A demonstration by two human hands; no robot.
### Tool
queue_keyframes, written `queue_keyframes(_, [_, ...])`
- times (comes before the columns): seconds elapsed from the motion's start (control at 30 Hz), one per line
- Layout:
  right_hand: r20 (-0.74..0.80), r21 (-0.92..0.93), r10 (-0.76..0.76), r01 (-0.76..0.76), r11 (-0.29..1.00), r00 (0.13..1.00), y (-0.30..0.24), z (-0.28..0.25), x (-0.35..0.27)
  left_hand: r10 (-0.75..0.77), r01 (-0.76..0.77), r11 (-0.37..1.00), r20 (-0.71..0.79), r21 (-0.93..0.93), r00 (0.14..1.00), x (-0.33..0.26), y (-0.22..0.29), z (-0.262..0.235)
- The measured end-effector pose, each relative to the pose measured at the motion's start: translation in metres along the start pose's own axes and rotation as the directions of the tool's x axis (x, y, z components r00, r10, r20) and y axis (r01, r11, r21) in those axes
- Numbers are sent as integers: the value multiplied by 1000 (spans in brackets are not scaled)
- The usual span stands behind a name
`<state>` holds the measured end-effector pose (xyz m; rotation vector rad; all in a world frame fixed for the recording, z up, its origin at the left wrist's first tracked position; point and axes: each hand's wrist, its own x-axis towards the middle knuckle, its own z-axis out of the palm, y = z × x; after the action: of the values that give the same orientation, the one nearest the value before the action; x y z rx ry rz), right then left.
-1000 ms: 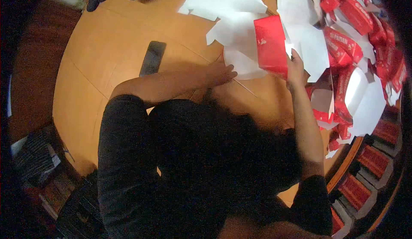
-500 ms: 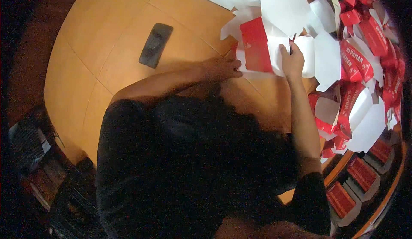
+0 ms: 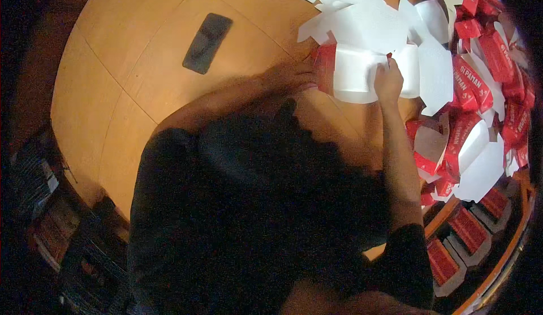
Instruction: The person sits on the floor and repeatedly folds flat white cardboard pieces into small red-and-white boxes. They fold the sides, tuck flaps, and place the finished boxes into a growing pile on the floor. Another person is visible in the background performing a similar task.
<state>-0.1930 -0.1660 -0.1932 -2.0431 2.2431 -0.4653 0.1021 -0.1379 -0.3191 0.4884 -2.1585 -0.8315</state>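
A red and white cardboard food box [image 3: 355, 77], partly folded, lies in front of me with its white inner side facing up. Its narrow red panel [image 3: 325, 70] stands at the left end. My left hand [image 3: 295, 77], in shadow, grips that red end with the fingers bent around its edge. At the other end, my right hand [image 3: 389, 82] pinches the white edge, thumb on top. Flat white box blanks [image 3: 362, 23] lie just beyond the box, close to both hands.
A dark phone [image 3: 207, 43] rests on the wooden table [image 3: 130, 60] at the left. Many red and white boxes [image 3: 472, 83] are heaped along the right side. Below them, at the lower right, stand several more red boxes [image 3: 469, 230]. A dark woven chair [image 3: 37, 173] is at the lower left.
The broad red panel that stood up over the box has swung left and now shows narrower, baring the white inside. Both hands keep their places at the two ends.
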Motion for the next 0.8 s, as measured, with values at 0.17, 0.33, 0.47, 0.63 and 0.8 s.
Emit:
queue_keyframes(0.17, [-23,17,84,-84,996,996,14,0,1,98,-99,995,75,8,992,22,25,-31])
queue_keyframes(0.33, [42,21,193,-194,981,980,2,-1,6,6,-21,997,207,73,978,16,23,-34])
queue_keyframes(0.47, [40,-2,263,-263,965,964,8,-2,9,-77,65,997,327,49,942,32,42,-51])
queue_keyframes(0.63, [31,-33,259,-258,966,965,15,7,14,92,-119,984,190,134,977,21,15,-21])
queue_keyframes(0.8, [-19,104,342,-338,935,940,4,-2,8,163,-155,975,-35,162,986,30,19,-9])
